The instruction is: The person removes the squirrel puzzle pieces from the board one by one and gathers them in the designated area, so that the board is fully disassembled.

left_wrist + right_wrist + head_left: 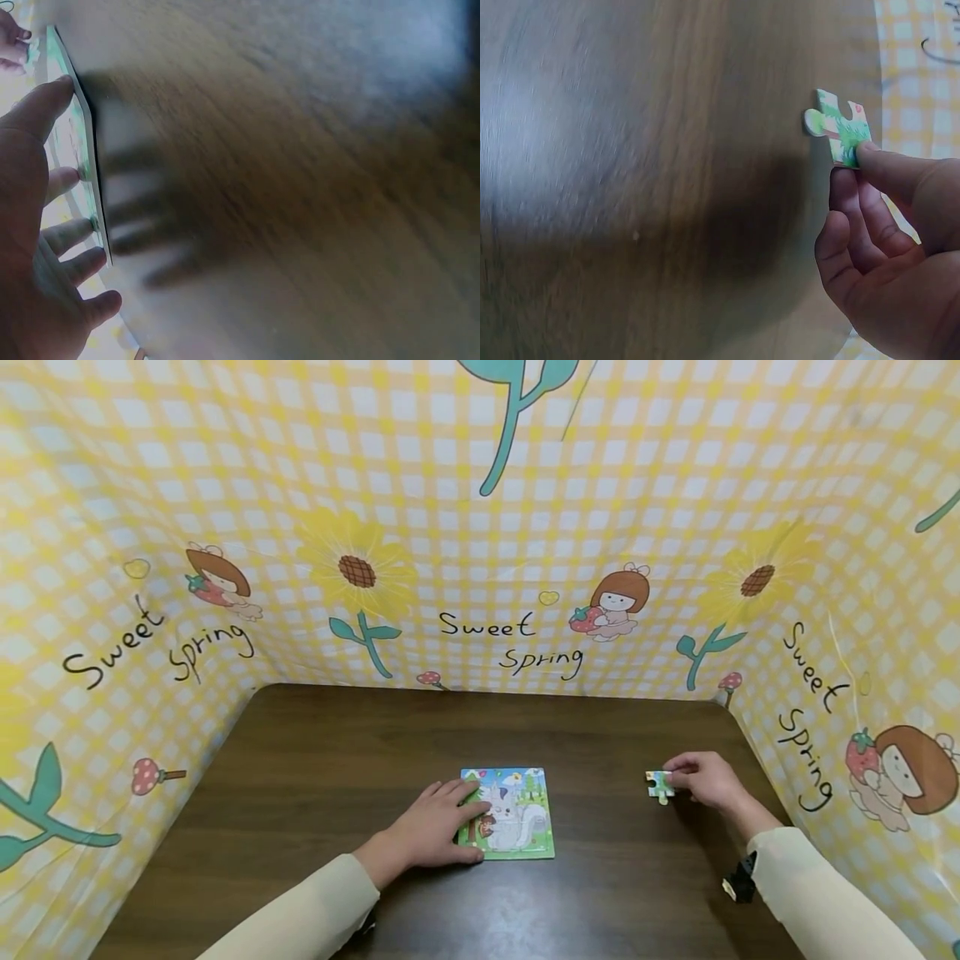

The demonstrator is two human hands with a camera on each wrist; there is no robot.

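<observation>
- The left hand point(435, 831) lies over the left side of a puzzle board point(517, 839); its fingers point(69, 236) are spread well apart and nearly straight, with gaps between them.
- Its thumb point(52, 101) reaches over the board's near left corner, while other fingertips lie over the left edge; the little finger stands outside the board in the left wrist view.
- The board sits flat on the brown desk point(337, 760), near the middle, showing a white animal with a big curled tail among trees under a blue sky.
- The right hand point(708, 781) pinches a puzzle piece point(660, 787), its grip narrow: the thumb presses on the printed face and fingers point(845, 191) support it from below.
- The remaining fingers of that hand curl loosely towards the palm.
- The piece, mostly green with a rounded tab and a notch, is well to the right of the board; whether it touches the desk I cannot tell.
- Pale sleeves point(825, 881) cover both forearms, and a small black device point(741, 881) shows at the right wrist.
- Behind the desk and along its sides hangs a yellow checked cloth point(465, 552) printed with sunflowers and "Sweet Spring".
</observation>
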